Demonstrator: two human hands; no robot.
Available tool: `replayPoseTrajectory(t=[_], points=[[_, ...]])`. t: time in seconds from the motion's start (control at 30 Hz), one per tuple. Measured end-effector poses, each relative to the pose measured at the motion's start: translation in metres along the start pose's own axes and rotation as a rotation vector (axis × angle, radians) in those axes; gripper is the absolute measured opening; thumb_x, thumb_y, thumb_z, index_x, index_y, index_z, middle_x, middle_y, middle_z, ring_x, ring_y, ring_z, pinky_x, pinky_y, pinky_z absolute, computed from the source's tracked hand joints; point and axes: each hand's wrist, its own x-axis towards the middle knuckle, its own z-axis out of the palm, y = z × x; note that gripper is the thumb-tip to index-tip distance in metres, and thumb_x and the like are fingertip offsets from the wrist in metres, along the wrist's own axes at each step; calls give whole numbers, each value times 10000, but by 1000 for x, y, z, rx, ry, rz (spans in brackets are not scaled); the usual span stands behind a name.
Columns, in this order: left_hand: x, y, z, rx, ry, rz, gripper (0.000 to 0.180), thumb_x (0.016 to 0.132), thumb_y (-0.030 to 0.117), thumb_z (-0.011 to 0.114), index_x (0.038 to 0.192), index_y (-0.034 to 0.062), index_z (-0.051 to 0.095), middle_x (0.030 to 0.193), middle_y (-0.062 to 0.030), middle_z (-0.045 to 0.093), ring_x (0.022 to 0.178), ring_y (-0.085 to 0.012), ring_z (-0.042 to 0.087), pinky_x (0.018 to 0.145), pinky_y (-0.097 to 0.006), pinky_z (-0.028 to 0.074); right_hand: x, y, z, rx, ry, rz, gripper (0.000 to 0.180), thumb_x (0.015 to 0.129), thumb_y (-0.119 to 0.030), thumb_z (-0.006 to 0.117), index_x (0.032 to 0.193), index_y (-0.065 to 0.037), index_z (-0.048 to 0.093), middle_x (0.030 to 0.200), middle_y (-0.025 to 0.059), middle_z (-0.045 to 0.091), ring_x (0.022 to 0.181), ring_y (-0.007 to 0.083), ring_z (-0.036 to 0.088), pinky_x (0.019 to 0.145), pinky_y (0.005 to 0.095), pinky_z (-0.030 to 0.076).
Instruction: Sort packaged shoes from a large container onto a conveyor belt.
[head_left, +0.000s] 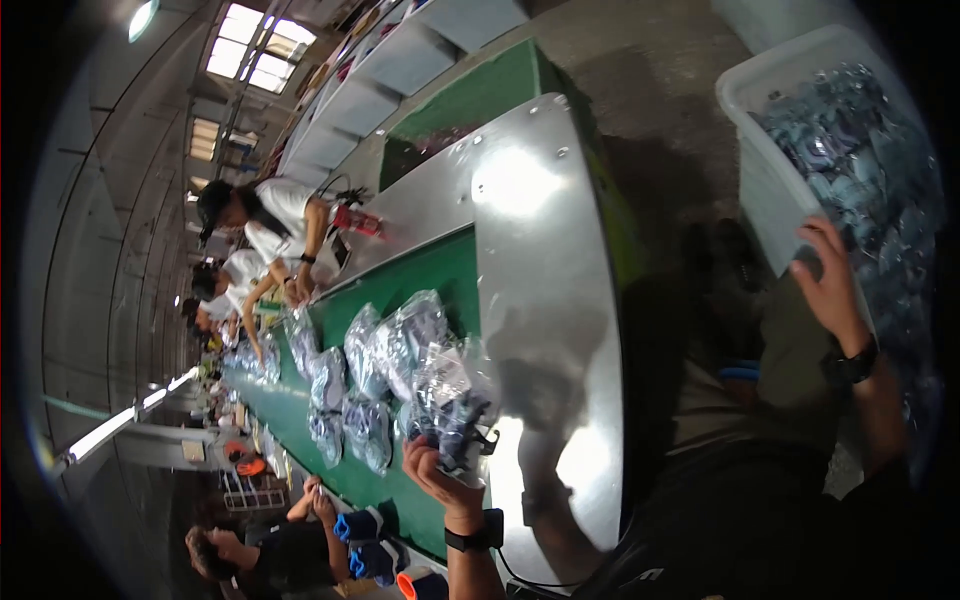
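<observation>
A clear plastic bag (452, 405) of dark small parts was held in the left hand (435, 478), low in the frame just left of centre. The fingers were closed around the bag's lower end, so that the bag rose from the hand toward the upper part of the picture, its long axis running roughly up and slightly right. It was held over the edge where the green conveyor belt (440, 275) met the polished metal table (545, 250). Just to the left of it, on the belt, a cluster of similar filled bags (375, 365) was laid in a loose row, touching or overlapping one another; the held bag was at the right end of that cluster, touching or nearly touching its nearest neighbour.

The right hand (828, 280) was seen far off at the right of the frame, resting on the near rim of a white plastic bin (775, 205) heaped with more bagged parts. Its fingers were curled over the rim; whether a bag was also gripped could not be told. The row on the belt was therefore much nearer to the left hand, the bin to the right.

Other workers (270, 220) were seated along the belt's far side at the left of the frame.
</observation>
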Motion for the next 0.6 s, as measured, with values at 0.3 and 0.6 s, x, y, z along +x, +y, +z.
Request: replayPoseTrajectory(t=[0.3, 0.6], points=[[46, 104, 59, -469, 63, 274, 363, 832, 173, 773, 993, 121, 452, 1044, -80, 509, 1100, -304, 561, 1096, -689, 419, 17, -132, 2, 900, -747, 84, 563, 1024, -289, 682, 1479, -19, 491, 1274, 167, 674, 1178, 239, 673, 934, 361, 588], [62, 210, 134, -985, 362, 496, 197, 826, 189, 759, 856, 71, 604, 939, -122, 604, 951, -324, 618, 945, -630, 508, 1, -117, -3, 1475, -687, 190, 653, 942, -265, 779, 1457, -28, 455, 1280, 65, 661, 1162, 134, 604, 972, 318, 528]])
